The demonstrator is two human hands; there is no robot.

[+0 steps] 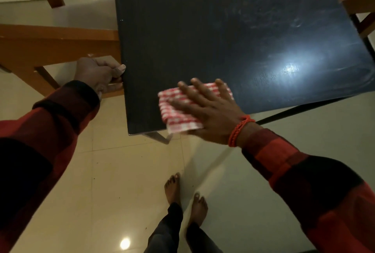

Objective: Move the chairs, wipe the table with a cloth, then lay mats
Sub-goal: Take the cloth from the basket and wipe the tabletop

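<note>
A: Start on the left. What is the left hand (97,74) doing?

B: Its grip is closed round the near left edge of the dark desk (182,29), thumb on top and fingers curled under, apparently steadying it. Just behind that hand stands a wooden chair (58,45), its frame close against the desk's side.

A: And to the right of that grip?

B: The red-and-white checked cloth (178,108) lies folded on the desk's near corner, one end hanging a little over the front edge. The right hand (211,110) lies flat on it, fingers straight and spread, pressing rather than clutching (an orange cord is round that wrist). It looks slightly blurred, so I judge it is mid-wipe.

A: Further right?

B: Beyond the right hand the desk surface shows streaks and swirls under a bright reflection, which I take for wiped, damp ground. Past the far right corner a second chair (359,1) shows, only partly in view.

A: So how far along?

B: Wiping seems to be under way, with the near left part in hand. Whether the chairs count as moved I cannot tell; the left one sits very near. No mats are in view, so laying them is still to do.
</note>
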